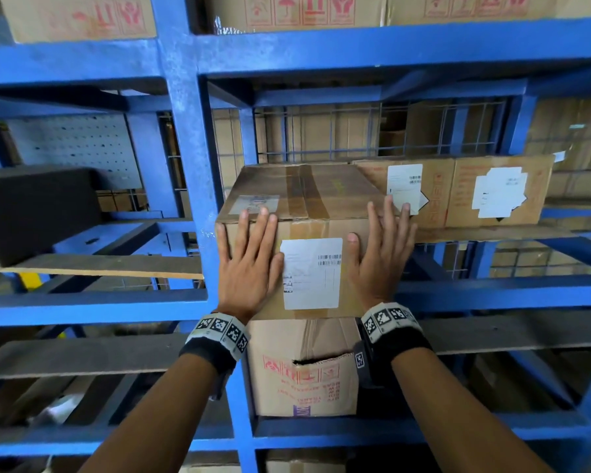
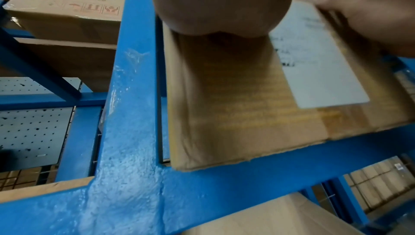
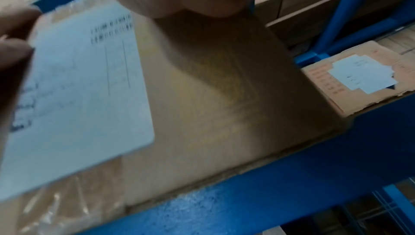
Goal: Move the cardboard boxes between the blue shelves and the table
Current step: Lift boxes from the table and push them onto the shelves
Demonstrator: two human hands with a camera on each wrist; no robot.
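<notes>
A brown cardboard box (image 1: 297, 199) with a white label on its front face sits on a middle level of the blue shelves (image 1: 185, 138), hard against the upright post. My left hand (image 1: 249, 254) lies flat on the left part of the front face, fingers straight and reaching over the top edge. My right hand (image 1: 382, 247) presses flat on the right part, fingers straight. In the left wrist view the box (image 2: 235, 105) rests its lower edge on the blue beam (image 2: 224, 185). The right wrist view shows the same box (image 3: 213, 96) and its label.
Two labelled boxes (image 1: 498, 192) stand to the right on the same level. Another box (image 1: 304, 370) with red printing sits on the level below. More boxes (image 1: 79, 15) fill the top level. A dark foam block (image 1: 35, 213) lies in the left bay.
</notes>
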